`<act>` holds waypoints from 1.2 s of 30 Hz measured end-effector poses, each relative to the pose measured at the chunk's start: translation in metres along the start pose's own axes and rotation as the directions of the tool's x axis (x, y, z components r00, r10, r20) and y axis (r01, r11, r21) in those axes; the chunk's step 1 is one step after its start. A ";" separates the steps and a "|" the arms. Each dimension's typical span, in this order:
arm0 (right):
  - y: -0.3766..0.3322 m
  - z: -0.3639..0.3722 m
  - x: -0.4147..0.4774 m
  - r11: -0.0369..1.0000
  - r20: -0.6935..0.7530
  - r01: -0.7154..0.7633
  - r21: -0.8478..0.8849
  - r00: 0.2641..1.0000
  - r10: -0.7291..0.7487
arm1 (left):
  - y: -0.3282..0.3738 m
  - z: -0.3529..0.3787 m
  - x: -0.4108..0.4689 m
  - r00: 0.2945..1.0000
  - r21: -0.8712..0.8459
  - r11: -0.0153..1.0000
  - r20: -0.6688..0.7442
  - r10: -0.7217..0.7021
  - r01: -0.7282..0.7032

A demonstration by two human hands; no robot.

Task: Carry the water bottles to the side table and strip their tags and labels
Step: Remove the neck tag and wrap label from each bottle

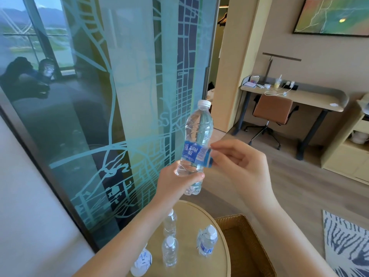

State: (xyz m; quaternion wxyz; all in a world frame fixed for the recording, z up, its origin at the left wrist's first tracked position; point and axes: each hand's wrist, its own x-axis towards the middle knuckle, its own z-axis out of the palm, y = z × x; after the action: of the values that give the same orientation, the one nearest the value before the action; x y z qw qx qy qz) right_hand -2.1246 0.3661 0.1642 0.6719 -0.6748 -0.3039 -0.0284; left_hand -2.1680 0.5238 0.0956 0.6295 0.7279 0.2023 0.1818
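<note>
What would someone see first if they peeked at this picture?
The water bottle held up in the middle: the left hand grips its lower part, the right hand pinches its half-peeled blue label. Behind stands a big glass panel drawn like a map; below, more bottles stand on a round table.

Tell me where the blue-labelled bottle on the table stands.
Head view, lower centre: the blue-labelled bottle stands near the right edge of the round table, beside the woven basket and right of a bare bottle.
</note>
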 end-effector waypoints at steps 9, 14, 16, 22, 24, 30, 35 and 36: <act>-0.009 -0.004 -0.011 0.979 0.049 0.105 -0.172 0.994 -0.098 | -0.003 -0.002 0.000 0.999 0.021 1.000 0.044 -0.003 0.003; -0.013 -0.019 -0.004 0.846 -0.161 0.288 -0.448 0.905 -0.393 | -0.003 -0.006 0.000 0.999 -0.019 1.000 0.051 0.007 -0.006; -0.015 -0.023 0.005 0.874 -0.208 0.241 -0.421 0.913 -0.352 | -0.004 -0.006 -0.002 0.998 -0.039 0.999 0.066 0.022 -0.019; -0.011 -0.013 0.051 0.954 -0.088 -0.203 -0.219 0.978 0.188 | -0.002 -0.005 -0.009 0.990 -0.075 0.996 0.127 0.054 -0.045; -0.006 -0.006 0.059 0.947 0.009 -0.258 -0.193 0.964 0.265 | -0.001 -0.004 -0.011 0.987 -0.060 0.997 0.147 0.061 -0.053; -0.004 -0.006 0.062 0.982 0.152 -0.154 -0.108 0.974 0.170 | -0.003 -0.007 -0.015 0.975 -0.070 0.995 0.208 0.084 -0.071; 0.005 -0.002 0.058 0.989 0.074 -0.136 -0.052 0.988 0.139 | -0.004 -0.011 -0.018 0.944 -0.122 0.992 0.322 0.075 -0.037; 0.006 0.000 0.057 0.990 0.042 -0.133 -0.042 0.990 0.135 | -0.005 -0.011 -0.019 0.938 -0.135 0.990 0.339 0.073 -0.028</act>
State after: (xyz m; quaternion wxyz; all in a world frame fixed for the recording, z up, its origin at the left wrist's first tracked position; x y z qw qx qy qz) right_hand -2.0756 0.3878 0.1839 0.6519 -0.7072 -0.2724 0.0260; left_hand -2.1902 0.5238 0.0923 0.6955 0.7115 0.0585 0.0808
